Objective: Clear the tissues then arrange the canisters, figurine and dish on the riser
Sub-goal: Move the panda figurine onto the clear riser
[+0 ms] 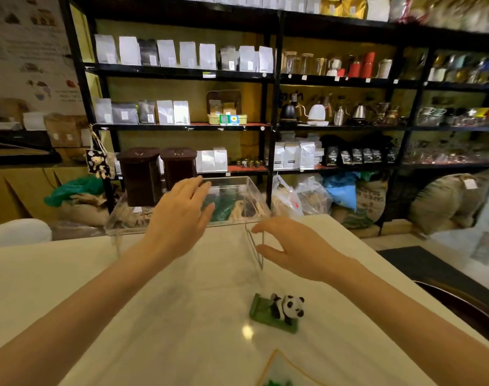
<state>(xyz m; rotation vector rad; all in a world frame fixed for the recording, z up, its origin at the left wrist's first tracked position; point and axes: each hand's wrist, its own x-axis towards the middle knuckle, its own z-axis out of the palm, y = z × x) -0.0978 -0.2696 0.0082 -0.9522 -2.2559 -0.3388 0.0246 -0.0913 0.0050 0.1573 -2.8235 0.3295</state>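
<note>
A clear acrylic riser [237, 190] stands at the far edge of the white marble table [182, 302]. Two dark brown canisters [140, 176] [178, 167] stand side by side on its left half. My left hand [179, 218] hovers open over the riser's middle, just right of the canisters, touching neither. My right hand [290, 250] is open beside the riser's right leg [256, 246], fingers curved close to it. A panda figurine [279, 312] on a green base lies on the table nearer me. A dish with an orange rim [276, 369] shows at the bottom edge. No tissues are visible.
Black shelving [274, 79] with bags, kettles and jars fills the wall behind the table. Sacks and plastic bags [315, 196] lie on the floor beyond the table's far edge. A white rounded chair back [18, 232] sits at the left; a dark mat [432, 268] lies right.
</note>
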